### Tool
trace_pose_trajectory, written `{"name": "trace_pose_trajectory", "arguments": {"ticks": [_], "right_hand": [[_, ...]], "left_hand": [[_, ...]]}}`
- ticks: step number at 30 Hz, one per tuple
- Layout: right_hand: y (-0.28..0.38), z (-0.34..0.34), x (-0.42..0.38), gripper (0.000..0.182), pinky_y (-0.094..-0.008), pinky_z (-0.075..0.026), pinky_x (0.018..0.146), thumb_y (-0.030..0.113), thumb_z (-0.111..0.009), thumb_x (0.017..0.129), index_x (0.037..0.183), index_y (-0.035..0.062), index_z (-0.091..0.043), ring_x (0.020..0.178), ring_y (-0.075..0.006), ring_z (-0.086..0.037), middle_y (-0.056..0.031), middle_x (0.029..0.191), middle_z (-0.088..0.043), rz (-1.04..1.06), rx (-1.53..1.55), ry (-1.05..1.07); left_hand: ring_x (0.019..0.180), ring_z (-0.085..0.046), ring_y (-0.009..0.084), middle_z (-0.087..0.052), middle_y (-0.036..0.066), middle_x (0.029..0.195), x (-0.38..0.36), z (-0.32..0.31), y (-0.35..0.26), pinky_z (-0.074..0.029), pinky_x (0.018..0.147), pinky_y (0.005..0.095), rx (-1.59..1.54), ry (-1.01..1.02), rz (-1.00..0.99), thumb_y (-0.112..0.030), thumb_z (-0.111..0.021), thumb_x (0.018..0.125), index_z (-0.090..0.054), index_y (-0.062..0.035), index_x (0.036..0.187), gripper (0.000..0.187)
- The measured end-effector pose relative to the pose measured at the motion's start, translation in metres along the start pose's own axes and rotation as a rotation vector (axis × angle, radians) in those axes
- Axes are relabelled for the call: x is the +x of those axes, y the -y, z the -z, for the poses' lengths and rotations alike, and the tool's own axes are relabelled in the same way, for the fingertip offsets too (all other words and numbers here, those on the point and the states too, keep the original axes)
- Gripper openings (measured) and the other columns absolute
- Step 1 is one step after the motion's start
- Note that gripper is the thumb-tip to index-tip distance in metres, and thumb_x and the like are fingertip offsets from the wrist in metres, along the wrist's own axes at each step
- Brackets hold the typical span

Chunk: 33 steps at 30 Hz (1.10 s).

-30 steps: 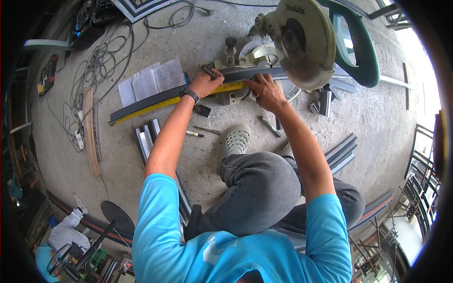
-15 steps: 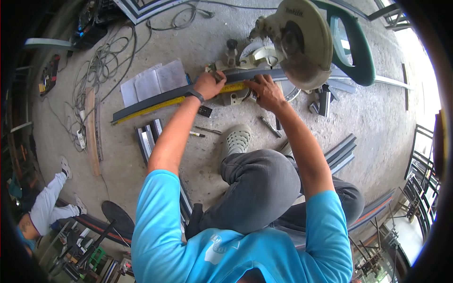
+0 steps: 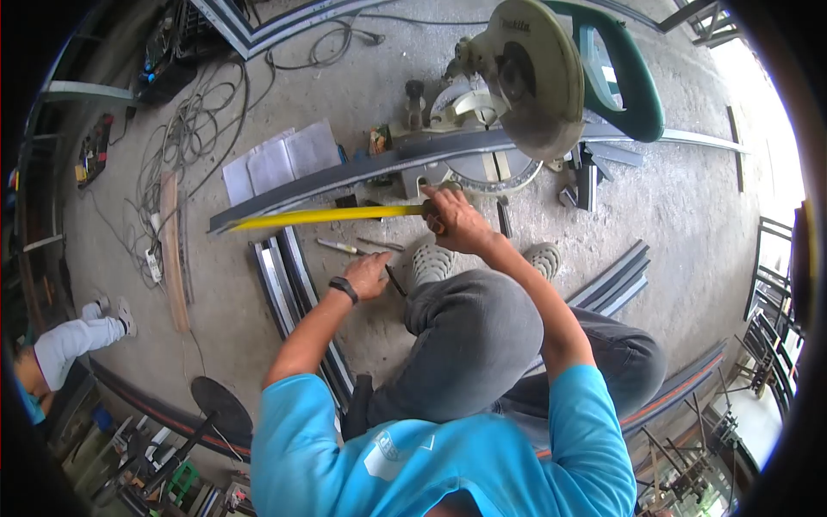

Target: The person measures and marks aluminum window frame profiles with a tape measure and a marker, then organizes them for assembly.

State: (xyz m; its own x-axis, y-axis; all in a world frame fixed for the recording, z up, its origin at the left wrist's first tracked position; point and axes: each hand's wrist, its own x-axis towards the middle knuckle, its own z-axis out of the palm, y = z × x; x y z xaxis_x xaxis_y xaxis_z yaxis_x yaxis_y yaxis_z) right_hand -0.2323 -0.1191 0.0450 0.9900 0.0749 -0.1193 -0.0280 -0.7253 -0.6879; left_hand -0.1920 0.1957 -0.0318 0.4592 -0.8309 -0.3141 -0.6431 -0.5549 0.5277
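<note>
My right hand (image 3: 457, 222) is closed around a tape measure (image 3: 438, 226) above the floor, in front of the saw. The yellow blade (image 3: 332, 215) runs out leftward, its far end by the left end of a long dark grey metal profile (image 3: 345, 172). That profile lies across the base of a mitre saw (image 3: 482, 165). Low over the floor, my left hand (image 3: 366, 276) has a thin dark pen-like stick (image 3: 395, 281) at its fingertips. A white marker (image 3: 339, 246) and another thin dark stick (image 3: 381, 244) lie just beyond this hand.
Paper sheets (image 3: 280, 161) lie behind the profile. The saw's green handle (image 3: 642, 103) stands at upper right. Cut profiles (image 3: 289, 276) lie on the left, more (image 3: 612, 277) on the right. Coiled cables (image 3: 194, 129) cover the floor at left. A person (image 3: 73, 345) is at far left.
Both hands have come off the profile toward me. The right hand carries the tape measure, its blade now away from the profile. The left hand has dropped to the floor near the markers.
</note>
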Motion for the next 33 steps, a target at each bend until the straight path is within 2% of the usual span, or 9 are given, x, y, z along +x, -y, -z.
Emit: {"name": "trace_pose_trajectory", "arguments": {"ticks": [2,8,11,16,21,24,26,30,33], "right_hand": [[-0.004,0.001,-0.025,0.083,-0.0511,-0.049,0.102,0.017,-0.069,0.084,0.155,0.0028,-0.029,0.116,-0.0433,-0.053,-0.0223,0.128,-0.056,-0.064,-0.008,0.031],[-0.053,-0.066,-0.104,0.077,-0.0528,-0.054,0.099,0.028,-0.065,0.092,0.156,0.0063,-0.027,0.122,-0.0457,-0.055,-0.0221,0.129,-0.057,-0.425,-0.146,0.101],[-0.06,-0.099,-0.136,0.061,-0.0532,-0.053,0.101,0.035,-0.057,0.099,0.151,0.0088,-0.039,0.127,-0.047,-0.055,-0.023,0.139,-0.056,-0.532,-0.288,0.133],[0.028,0.072,-0.077,0.059,-0.0403,-0.052,0.104,0.041,-0.066,0.098,0.143,0.0042,-0.054,0.119,-0.0345,-0.067,-0.0235,0.135,-0.065,-0.506,0.083,0.449],[0.12,0.264,-0.044,0.029,-0.0281,-0.055,0.083,0.024,-0.072,0.099,0.119,0.0041,-0.066,0.095,-0.0121,-0.068,-0.0028,0.1,-0.072,-0.158,0.512,-0.478],[0.107,0.355,-0.009,0.046,-0.0342,-0.058,0.073,0.039,-0.074,0.097,0.126,0.0046,-0.063,0.092,-0.0175,-0.071,-0.0057,0.101,-0.072,0.021,-0.376,-0.978],[0.064,0.393,0.015,0.082,-0.0386,-0.054,0.097,0.065,-0.063,0.095,0.145,0.0015,-0.05,0.131,-0.0287,-0.057,-0.0244,0.14,-0.056,-0.255,-0.553,-0.897],[0.032,0.387,0.044,0.086,-0.0351,-0.058,0.078,0.074,-0.049,0.096,0.139,-0.0005,-0.056,0.1,-0.0258,-0.072,-0.0233,0.114,-0.07,-0.665,0.044,-0.386],[0.027,0.351,0.018,0.088,-0.0371,-0.058,0.068,0.076,-0.033,0.099,0.134,-0.0008,-0.058,0.087,-0.0247,-0.073,-0.0198,0.101,-0.074,-0.622,0.279,-0.532]], "left_hand": [[0.101,-0.069,0.0376,-0.073,0.017,0.105,0.006,0.096,-0.035,-0.055,0.085,0.0475,-0.256,0.283,-0.021,-0.021,-0.071,0.087,-0.066,-0.0046,0.115,0.033],[0.112,-0.065,0.036,-0.067,0.021,0.121,0.079,0.169,0.089,-0.049,0.098,0.0479,0.429,-0.555,0.046,-0.055,-0.072,0.087,-0.063,-0.0031,0.122,0.063],[0.114,-0.065,0.0379,-0.068,0.022,0.12,0.115,0.162,0.114,-0.049,0.098,0.0497,0.28,-0.022,0.311,-0.067,-0.064,0.09,-0.059,-0.0011,0.127,0.076],[0.11,-0.067,0.0428,-0.068,0.028,0.12,0.171,0.147,0.055,-0.053,0.095,0.0488,0.163,-0.026,0.312,-0.074,-0.063,0.086,-0.052,0.0012,0.135,0.09],[0.119,-0.066,0.0399,-0.065,0.028,0.129,0.228,0.126,0.003,-0.054,0.101,0.045,0.121,-0.109,0.347,-0.083,-0.066,0.076,-0.042,0.0059,0.144,0.115],[0.121,-0.065,0.0387,-0.065,0.027,0.131,0.238,0.136,-0.015,-0.053,0.105,0.0443,0.039,0.008,0.415,-0.084,-0.066,0.075,-0.039,0.0055,0.148,0.119],[0.119,-0.067,0.0374,-0.064,0.025,0.134,0.239,0.128,0.004,-0.053,0.104,0.0445,-0.047,-0.046,0.339,-0.085,-0.066,0.073,-0.039,0.0008,0.15,0.118],[0.122,-0.065,0.0371,-0.063,0.021,0.138,0.253,0.122,0.019,-0.053,0.104,0.0448,-0.043,-0.075,0.426,-0.085,-0.067,0.071,-0.039,-0.0078,0.155,0.117],[0.127,-0.062,0.037,-0.062,0.022,0.14,0.251,0.122,0.015,-0.051,0.107,0.0457,-0.123,-0.116,0.395,-0.085,-0.068,0.071,-0.04,-0.0119,0.155,0.115]]}}
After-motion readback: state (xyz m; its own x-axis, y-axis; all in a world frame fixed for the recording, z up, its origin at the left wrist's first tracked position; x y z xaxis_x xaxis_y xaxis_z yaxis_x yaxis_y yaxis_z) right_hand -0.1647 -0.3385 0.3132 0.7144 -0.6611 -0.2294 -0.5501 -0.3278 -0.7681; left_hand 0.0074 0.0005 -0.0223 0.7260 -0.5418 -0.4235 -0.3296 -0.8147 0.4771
